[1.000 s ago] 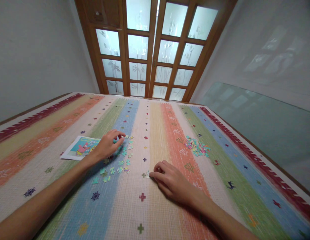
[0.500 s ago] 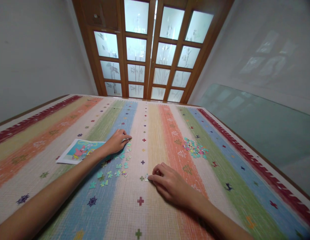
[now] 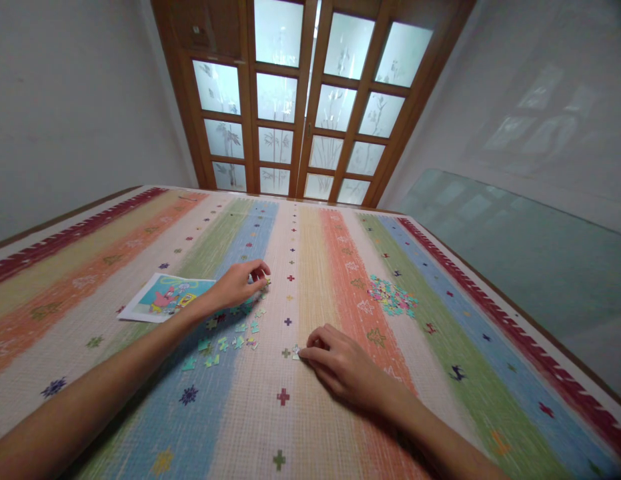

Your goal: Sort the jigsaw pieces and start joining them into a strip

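My left hand [image 3: 239, 285] reaches out over several small turquoise puzzle pieces [image 3: 229, 335] spread on a striped mat [image 3: 310, 400]. Its fingers curl in a pinch at the far edge of that scatter, on a piece too small to name. My right hand [image 3: 337, 365] rests on the mat nearer to me, fingertips pressed on a small pale puzzle piece [image 3: 295, 351]. A printed cartoon picture sheet [image 3: 165, 296] lies flat just left of my left wrist.
A second heap of multicoloured puzzle pieces [image 3: 393, 296] lies on the green stripe to the right. Wooden doors with frosted glass panes [image 3: 305, 100] stand beyond the mat's far edge. A glass panel [image 3: 520, 247] leans along the right wall.
My left hand has slid right and forward across the turquoise pieces and curled its fingers into a pinch. My right hand has stayed on the pale piece.
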A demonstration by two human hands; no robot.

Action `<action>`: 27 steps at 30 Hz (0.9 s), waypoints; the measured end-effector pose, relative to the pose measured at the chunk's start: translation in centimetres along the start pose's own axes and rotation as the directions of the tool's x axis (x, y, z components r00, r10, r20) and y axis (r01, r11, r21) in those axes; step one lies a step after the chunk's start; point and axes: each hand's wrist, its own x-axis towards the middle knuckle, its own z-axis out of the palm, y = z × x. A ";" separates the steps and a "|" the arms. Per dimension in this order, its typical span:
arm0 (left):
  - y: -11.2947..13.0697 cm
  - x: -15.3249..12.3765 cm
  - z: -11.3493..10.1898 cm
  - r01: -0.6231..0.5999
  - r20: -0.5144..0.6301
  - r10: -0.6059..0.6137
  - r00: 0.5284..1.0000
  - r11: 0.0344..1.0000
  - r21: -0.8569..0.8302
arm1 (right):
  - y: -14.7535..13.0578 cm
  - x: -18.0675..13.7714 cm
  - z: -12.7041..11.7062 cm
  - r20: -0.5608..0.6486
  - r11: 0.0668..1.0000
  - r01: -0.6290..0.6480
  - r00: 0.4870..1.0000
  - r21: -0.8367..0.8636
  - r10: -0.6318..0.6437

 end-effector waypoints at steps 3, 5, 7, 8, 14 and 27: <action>2.6 -2.1 0.2 -0.047 0.090 0.058 0.994 0.992 -0.120 | 0.1 0.0 0.1 -0.023 1.000 0.018 1.000 0.022 -0.018; 4.2 -3.6 0.6 -0.061 0.134 0.089 0.987 0.977 -0.205 | 0.2 0.1 0.0 -0.029 0.999 0.029 0.999 0.025 -0.028; 5.4 -5.0 1.3 -0.051 0.169 0.102 0.980 0.958 -0.283 | 0.2 0.1 0.0 -0.032 0.999 0.036 0.999 0.018 -0.035; 5.8 -5.7 1.8 -0.034 0.182 0.096 0.979 0.948 -0.317 | 0.2 0.1 -0.1 -0.032 0.999 0.037 0.999 0.013 -0.036; 6.5 -8.1 4.4 0.162 0.296 -0.029 0.955 0.885 -0.437 | 0.2 0.0 -0.1 -0.012 1.000 0.016 1.000 -0.003 -0.016; 5.7 -8.9 5.0 0.037 0.167 0.020 0.986 0.942 -0.334 | 0.2 0.0 0.0 -0.012 1.000 0.023 1.000 -0.007 -0.023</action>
